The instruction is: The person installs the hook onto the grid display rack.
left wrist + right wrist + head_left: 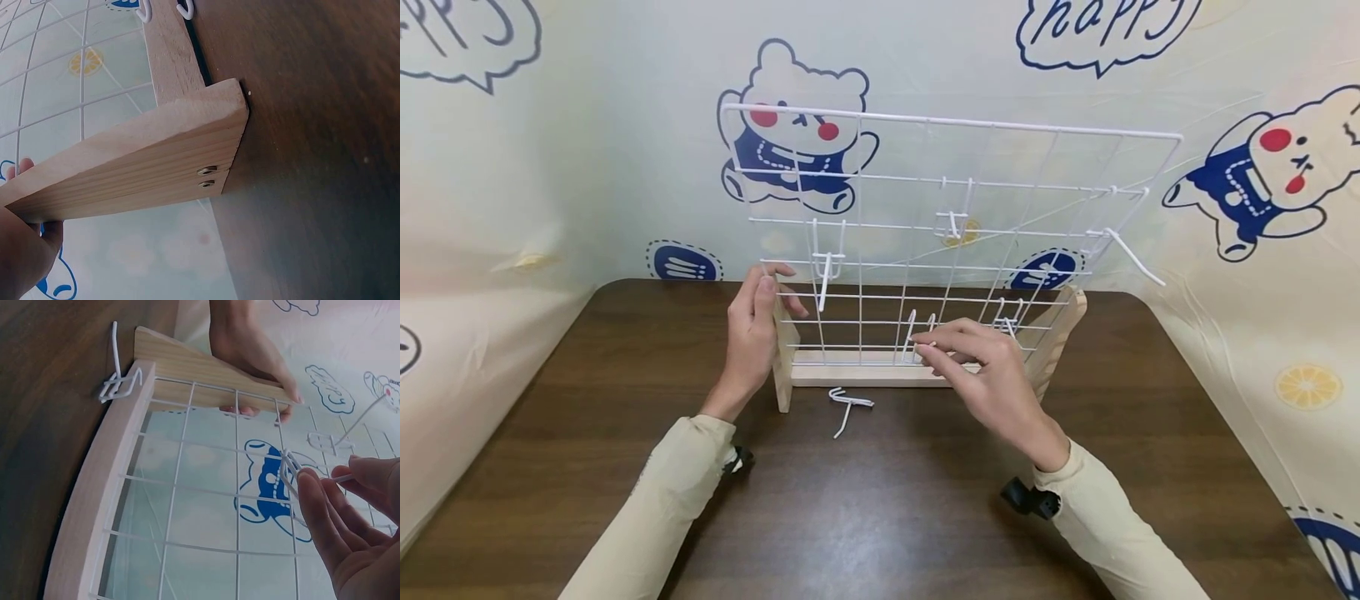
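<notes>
A white wire grid rack (955,122) stands in a wooden base, leaning back. My left hand (751,329) grips the wooden side panel (144,156) at the rack's left, its thumb in front and fingers reaching behind. The fingers and thumb of my right hand (992,375) pinch a white wire hook (289,470) at the lower middle of the grid. Whether that hook is seated on the wires cannot be told. On the table before the base lies a loose white hook (852,402).
Other white hooks hang on the grid: one at left (825,267), one at upper middle (952,223), one at lower right (1006,321). A prong (1135,257) juts out at the right edge. Behind the brown table (865,517) hangs a printed cloth (647,167).
</notes>
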A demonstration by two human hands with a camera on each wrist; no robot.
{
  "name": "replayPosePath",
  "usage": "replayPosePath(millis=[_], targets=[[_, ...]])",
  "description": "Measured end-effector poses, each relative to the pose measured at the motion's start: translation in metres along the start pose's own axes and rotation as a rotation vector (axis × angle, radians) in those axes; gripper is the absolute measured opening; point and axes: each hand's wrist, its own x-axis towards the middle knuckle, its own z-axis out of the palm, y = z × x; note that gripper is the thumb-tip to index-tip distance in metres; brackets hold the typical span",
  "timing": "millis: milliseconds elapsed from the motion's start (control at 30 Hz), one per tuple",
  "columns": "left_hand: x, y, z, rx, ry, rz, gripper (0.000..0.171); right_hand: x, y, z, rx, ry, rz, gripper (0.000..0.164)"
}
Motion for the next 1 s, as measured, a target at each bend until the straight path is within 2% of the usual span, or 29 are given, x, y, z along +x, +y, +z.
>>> replayPosePath(millis=[100,500,800,1000], targets=[[-0.001,0.006,0.001,0.004,-0.003,0.003,0.034,0.002,0.001,0.0,-0.01,0.025,-0.012,0.015],[0.0,0.008,0.002,0.018,0.012,0.023,0.033,0.016,-0.003,-0.001,-0.072,0.068,-0.073,0.014],[-0.001,0.01,0.002,0.021,-0.001,0.021,0.033,0.03,-0.009,-0.004,-0.135,0.17,-0.158,0.015],[-0.001,0.01,0.001,0.022,-0.005,0.012,0.034,0.037,-0.009,-0.005,-0.181,0.187,-0.173,0.014]])
